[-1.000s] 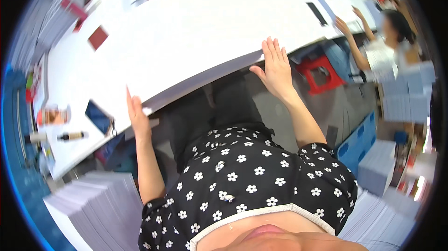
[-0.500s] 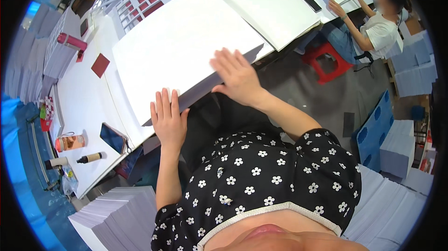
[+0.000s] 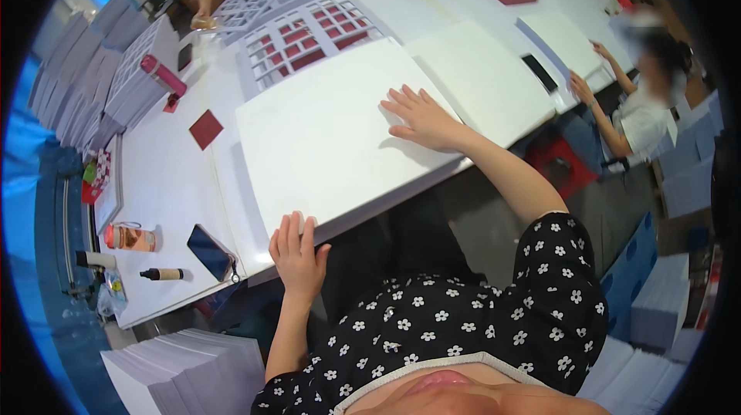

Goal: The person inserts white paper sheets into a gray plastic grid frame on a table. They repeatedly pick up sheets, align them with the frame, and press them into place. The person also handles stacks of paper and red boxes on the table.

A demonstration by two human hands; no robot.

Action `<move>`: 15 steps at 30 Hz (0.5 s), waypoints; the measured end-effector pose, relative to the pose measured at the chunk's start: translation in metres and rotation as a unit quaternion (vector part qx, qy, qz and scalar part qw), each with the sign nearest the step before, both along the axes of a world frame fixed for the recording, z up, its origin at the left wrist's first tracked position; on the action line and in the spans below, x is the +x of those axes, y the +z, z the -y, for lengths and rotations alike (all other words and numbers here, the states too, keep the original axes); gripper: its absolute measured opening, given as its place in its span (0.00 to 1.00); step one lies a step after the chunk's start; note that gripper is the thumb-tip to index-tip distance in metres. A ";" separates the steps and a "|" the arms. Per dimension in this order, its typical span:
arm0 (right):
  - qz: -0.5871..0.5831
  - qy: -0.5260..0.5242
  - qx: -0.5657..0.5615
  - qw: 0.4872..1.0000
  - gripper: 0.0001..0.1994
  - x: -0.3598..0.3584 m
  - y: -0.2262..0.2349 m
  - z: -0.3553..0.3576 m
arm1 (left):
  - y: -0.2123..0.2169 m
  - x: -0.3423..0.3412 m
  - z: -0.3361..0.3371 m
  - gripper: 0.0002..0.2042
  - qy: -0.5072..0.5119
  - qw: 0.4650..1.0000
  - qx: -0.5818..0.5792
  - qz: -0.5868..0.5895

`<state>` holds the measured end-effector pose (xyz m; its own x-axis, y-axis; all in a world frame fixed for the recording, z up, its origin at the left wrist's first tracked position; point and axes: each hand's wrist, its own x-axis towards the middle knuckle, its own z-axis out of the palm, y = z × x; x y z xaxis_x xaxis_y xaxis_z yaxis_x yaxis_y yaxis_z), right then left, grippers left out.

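A thick stack of large white sheets [image 3: 324, 141] lies on the white table in front of me. My right hand [image 3: 424, 120] is over its top near the right side, palm down with fingers spread, and casts a faint shadow there. My left hand [image 3: 299, 261] is at the stack's near edge by the left corner, fingers stretched out and fingertips at the edge. Neither hand grips anything. A second pile of white sheets [image 3: 494, 87] lies beside the stack on the right. Behind it are white cut-out lattice panels [image 3: 309, 37] with red showing through the openings.
On the left of the table are a dark phone [image 3: 210, 253], a small dark bottle [image 3: 161, 274], an orange drink bottle [image 3: 133, 238], a red square card [image 3: 206, 129] and a pink flask [image 3: 164, 75]. A co-worker [image 3: 641, 118] sits at the right. Paper stacks [image 3: 185, 372] stand near my left side.
My right hand has moved from the stack's near edge to farther over its top, fingers more spread. My left hand stays at the near edge. The view has shifted, showing more of the far table.
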<state>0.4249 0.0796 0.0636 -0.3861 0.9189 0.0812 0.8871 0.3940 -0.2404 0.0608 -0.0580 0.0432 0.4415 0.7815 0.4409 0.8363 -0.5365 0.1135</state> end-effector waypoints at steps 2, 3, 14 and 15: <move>0.046 -0.025 0.017 0.998 0.32 -0.001 -0.008 -0.055 | 0.003 -0.001 -0.003 0.25 -0.015 1.000 -0.010 0.009; 0.066 -0.035 0.026 0.997 0.32 -0.005 -0.011 -0.085 | 0.003 -0.003 -0.004 0.25 -0.020 1.000 -0.015 0.012; 0.134 -0.083 -0.001 0.987 0.43 -0.053 0.011 -0.296 | -0.075 -0.082 -0.034 0.21 0.244 0.847 -0.035 0.471; 0.170 -0.072 -0.048 0.982 0.46 -0.061 0.016 -0.306 | -0.087 -0.086 -0.034 0.21 0.259 0.835 -0.057 0.483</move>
<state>0.3643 0.3851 0.0794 -0.2405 0.9633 -0.1191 0.9676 0.2477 0.0490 -0.0257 -0.0237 -0.0437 -0.4868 0.8182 0.3060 0.4423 -0.0713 0.8941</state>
